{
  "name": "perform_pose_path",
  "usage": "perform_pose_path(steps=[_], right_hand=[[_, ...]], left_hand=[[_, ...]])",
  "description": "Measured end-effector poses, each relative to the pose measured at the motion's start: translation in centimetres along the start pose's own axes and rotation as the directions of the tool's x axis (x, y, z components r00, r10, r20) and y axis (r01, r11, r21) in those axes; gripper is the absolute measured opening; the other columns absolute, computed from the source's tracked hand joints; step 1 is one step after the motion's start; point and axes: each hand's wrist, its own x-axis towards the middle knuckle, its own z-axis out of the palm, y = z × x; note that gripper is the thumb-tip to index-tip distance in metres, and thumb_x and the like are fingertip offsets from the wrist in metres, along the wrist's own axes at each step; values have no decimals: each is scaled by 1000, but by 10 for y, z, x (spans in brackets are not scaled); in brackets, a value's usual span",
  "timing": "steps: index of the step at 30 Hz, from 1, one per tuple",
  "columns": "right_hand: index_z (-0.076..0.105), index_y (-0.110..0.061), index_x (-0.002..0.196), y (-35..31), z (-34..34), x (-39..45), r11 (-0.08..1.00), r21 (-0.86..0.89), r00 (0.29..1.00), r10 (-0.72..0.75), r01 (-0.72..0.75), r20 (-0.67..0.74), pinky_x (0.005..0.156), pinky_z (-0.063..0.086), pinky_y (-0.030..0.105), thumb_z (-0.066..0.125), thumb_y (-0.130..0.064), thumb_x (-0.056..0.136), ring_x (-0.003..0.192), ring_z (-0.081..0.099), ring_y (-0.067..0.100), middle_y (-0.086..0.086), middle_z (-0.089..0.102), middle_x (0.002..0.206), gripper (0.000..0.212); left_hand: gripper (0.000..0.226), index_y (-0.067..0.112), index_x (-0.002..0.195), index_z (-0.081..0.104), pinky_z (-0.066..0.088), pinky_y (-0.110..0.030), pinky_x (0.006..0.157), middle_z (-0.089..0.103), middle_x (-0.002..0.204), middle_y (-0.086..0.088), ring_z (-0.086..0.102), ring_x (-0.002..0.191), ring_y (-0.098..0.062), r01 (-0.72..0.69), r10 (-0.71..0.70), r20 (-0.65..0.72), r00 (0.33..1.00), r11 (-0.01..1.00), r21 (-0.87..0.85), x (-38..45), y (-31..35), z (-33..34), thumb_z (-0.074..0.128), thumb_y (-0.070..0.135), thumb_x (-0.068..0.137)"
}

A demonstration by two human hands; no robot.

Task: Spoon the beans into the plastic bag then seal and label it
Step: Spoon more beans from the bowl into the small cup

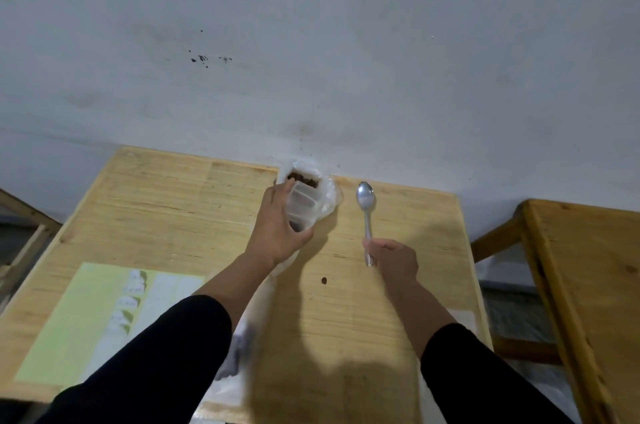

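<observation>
My left hand point(277, 226) grips a clear plastic container point(303, 205), tilted away from me over the far edge of the wooden table point(173, 208). Brown beans point(303, 179) show at its far end, inside the mouth of a clear plastic bag point(329, 198) that lies around the container. My right hand point(393, 259) holds a metal spoon point(366, 205) by the handle end, its bowl pointing away from me and empty, just right of the bag. One loose bean point(324, 280) lies on the table between my forearms.
A green and white label sheet point(86, 319) lies at the table's left front. White plastic or paper point(242, 351) lies under my left forearm. A second wooden table point(588, 285) stands to the right across a gap. The wall is close behind.
</observation>
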Motion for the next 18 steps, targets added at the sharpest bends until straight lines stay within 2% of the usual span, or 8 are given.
perform_pose_path(steps=[3, 6, 9, 11, 13, 15, 17, 18], right_hand=[[68, -21, 68, 5, 2, 16, 996, -87, 997, 30, -24, 77, 62, 47, 19, 70, -27, 79, 66, 59, 13, -9, 61, 63, 12], [73, -8, 80, 6, 7, 24, 969, -244, 1000, -16, 22, 25, 59, 39, 20, 72, -29, 78, 67, 56, 16, -3, 59, 61, 21], [74, -3, 81, 3, 7, 23, 967, -247, 998, -63, 64, 9, 49, 35, 13, 73, -27, 77, 58, 55, 15, 7, 63, 65, 24], [73, -3, 84, -3, 4, 19, 962, -249, 993, -116, 110, -13, 53, 33, 15, 69, -27, 82, 65, 58, 18, 11, 69, 75, 24], [71, -3, 84, -13, 0, 12, 967, -189, 984, -179, 172, -19, 55, 31, 16, 61, -33, 88, 74, 59, 21, 12, 68, 78, 32], [69, -4, 82, -30, -2, -2, 972, -36, 972, -229, 231, 59, 55, 36, 10, 57, -39, 89, 67, 55, 15, 14, 66, 74, 38], [72, -15, 87, -49, -4, -18, 957, 122, 940, -282, 263, 190, 70, 48, 18, 59, -42, 87, 68, 60, 10, 4, 69, 77, 30], [72, -21, 88, -58, -4, -25, 950, 146, 919, -306, 276, 249, 76, 51, 24, 61, -42, 86, 72, 63, 9, 2, 70, 79, 23]], left_hand=[[89, 22, 142, 29, 27, -12, 93, 35, 136, -2, 36, 115, -4, 1, -1, -21, 1000, 1000, 12, -6, 1, 5, 79, 20, 70], [90, 22, 142, 29, 26, -10, 94, 35, 136, -2, 32, 112, 1, -2, 3, -45, 999, 999, 33, -11, 3, 11, 80, 22, 68], [92, 21, 143, 27, 27, -14, 97, 36, 136, -2, 33, 116, -2, -10, 13, -62, 998, 999, 51, -15, 6, 15, 80, 25, 68], [92, 21, 143, 27, 27, -15, 99, 35, 137, -1, 35, 120, -4, -11, 13, -61, 998, 999, 35, -17, 10, 16, 80, 25, 68], [93, 21, 144, 27, 28, -17, 101, 35, 138, -1, 35, 123, -7, -23, 24, -62, 998, 1000, 12, -18, 13, 17, 80, 25, 68], [93, 20, 144, 26, 29, -19, 103, 35, 139, -1, 35, 126, -10, -49, 49, -60, 997, 999, 7, -19, 17, 17, 80, 26, 68], [94, 19, 144, 26, 28, -19, 105, 34, 140, -1, 33, 128, -8, -81, 80, -41, 996, 997, -8, -20, 23, 16, 81, 28, 68], [95, 18, 144, 25, 27, -18, 105, 33, 141, 0, 32, 128, -6, -97, 97, -29, 995, 995, -17, -20, 26, 16, 81, 29, 68]])
